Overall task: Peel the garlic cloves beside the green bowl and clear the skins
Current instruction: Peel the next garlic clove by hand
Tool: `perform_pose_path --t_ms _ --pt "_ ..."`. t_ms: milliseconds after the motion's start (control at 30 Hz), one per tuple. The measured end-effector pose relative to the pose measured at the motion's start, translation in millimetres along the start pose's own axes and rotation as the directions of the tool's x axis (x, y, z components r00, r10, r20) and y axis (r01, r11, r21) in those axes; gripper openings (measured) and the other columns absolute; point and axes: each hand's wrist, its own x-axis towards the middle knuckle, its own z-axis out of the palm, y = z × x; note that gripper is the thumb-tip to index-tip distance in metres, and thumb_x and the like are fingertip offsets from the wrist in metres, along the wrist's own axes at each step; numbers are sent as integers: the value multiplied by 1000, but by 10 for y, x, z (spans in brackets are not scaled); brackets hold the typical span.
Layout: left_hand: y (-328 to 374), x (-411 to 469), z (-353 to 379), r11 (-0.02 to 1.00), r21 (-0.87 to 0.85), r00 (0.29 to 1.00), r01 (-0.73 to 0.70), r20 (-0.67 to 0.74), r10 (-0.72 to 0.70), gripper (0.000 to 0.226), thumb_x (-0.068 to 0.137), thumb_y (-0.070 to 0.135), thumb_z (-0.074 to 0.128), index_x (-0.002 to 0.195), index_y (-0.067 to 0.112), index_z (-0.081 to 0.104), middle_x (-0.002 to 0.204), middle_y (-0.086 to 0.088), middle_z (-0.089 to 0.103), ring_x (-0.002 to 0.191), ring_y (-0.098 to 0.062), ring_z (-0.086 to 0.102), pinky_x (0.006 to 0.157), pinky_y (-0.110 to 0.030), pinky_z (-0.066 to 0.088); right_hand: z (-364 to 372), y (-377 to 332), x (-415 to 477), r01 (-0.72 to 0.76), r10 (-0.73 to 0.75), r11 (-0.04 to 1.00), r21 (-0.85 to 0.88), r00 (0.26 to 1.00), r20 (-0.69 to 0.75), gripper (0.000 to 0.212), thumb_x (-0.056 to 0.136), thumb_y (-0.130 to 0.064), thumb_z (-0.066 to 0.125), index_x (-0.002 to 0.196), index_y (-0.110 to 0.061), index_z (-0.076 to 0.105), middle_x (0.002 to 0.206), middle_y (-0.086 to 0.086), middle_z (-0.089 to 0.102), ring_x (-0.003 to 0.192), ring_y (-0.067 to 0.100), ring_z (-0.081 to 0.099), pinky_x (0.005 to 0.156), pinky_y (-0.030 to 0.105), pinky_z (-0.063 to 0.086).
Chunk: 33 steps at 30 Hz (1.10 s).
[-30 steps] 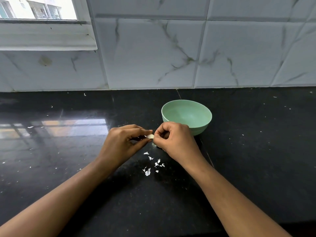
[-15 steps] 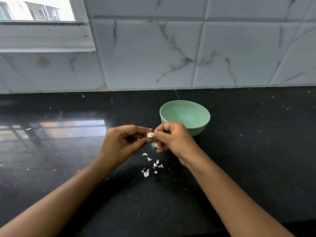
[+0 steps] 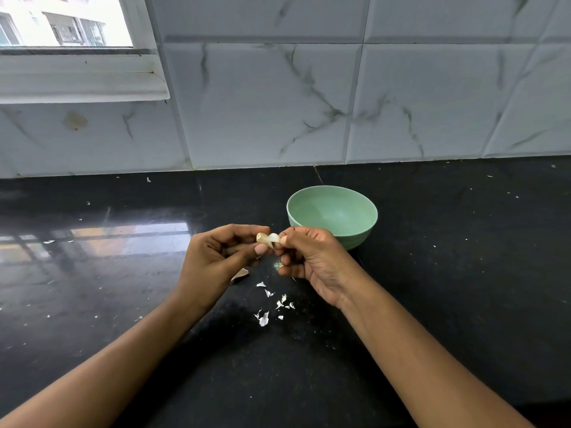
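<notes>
Cream clove [image 3: 268, 238]: small and pale, with a brownish stub at its left end and a white curl of skin lifting at its right; held between the two hands.
Left hand [image 3: 216, 261]: thumb and forefinger pinch the clove.
Right hand [image 3: 312, 257]: fingertips pinch the clove by its skin curl, the other fingers curled in.
Skins [image 3: 264, 318]: white flakes scattered on the black counter [image 3: 432, 273] just below both hands.
Bowl [image 3: 355, 239]: green, just behind the right hand.
</notes>
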Motion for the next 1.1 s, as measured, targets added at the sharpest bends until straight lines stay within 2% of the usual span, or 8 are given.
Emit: perform_pose_path --t_ms 67,167,267,367,433,667,867,1100 --pt "-5 14 -4 998 -52 998 28 -53 -31 20 70 21 80 89 27 76 85 -1 75 76 -13 71 66 -23 56 2 1 1 8 -7 1000 14 1000 -13 25 90 0 49 67 -7 57 60 1 54 46 4 46 43 17 48" --pt "-13 51 -71 987 -149 990 65 -115 -82 31 64 41 80 90 24 76 87 -1 74 75 -12 70 60 -22 55 -10 -1 2 10 -8 999 33 999 -47 25 90 0 50 67 -7 56 59 0 54 47 4 45 43 18 49" --pt "-20 108 -126 961 -218 968 171 -145 -205 27 65 34 74 89 21 75 86 0 73 70 -10 69 53 -18 52 -51 14 13 43 -63 977 -210 994 -90 20 87 -2 55 68 -5 58 60 1 54 48 7 47 43 20 49" --pt "-41 140 -128 902 -204 914 381 -62 -400 21 79 14 61 98 13 69 87 -3 70 66 -10 68 49 -19 52 -117 50 32 46 -121 719 -693 991 -60 13 82 -12 61 72 -4 64 59 2 58 47 11 55 51 30 53" --pt "-65 142 -140 866 -149 876 477 5 -482 20 89 6 54 101 10 69 86 -5 69 64 -10 66 49 -20 51 -140 56 31 35 -59 586 -810 998 0 12 81 -17 61 74 -9 68 61 4 62 52 17 62 59 35 56" --pt "-41 127 -122 865 -21 865 501 58 -499 26 92 4 48 102 12 71 80 -2 68 54 -7 57 38 -16 41 -155 42 12 100 -54 464 -880 995 84 11 81 -22 70 71 -17 70 61 0 66 49 15 59 53 29 53" --pt "-34 113 -98 866 85 864 492 72 -498 31 94 4 44 106 15 70 83 -1 65 50 -9 52 36 -16 33 -170 28 18 140 -136 507 -850 987 82 16 72 -15 80 69 -14 64 57 -5 60 51 16 60 52 32 56" --pt "-50 111 -80 875 181 880 449 81 -469 24 96 9 48 105 16 69 75 4 64 47 -7 51 38 -17 31 -210 8 28 211 -211 552 -807 971 109 9 81 -5 70 84 -13 67 64 -3 64 57 14 66 53 29 58"
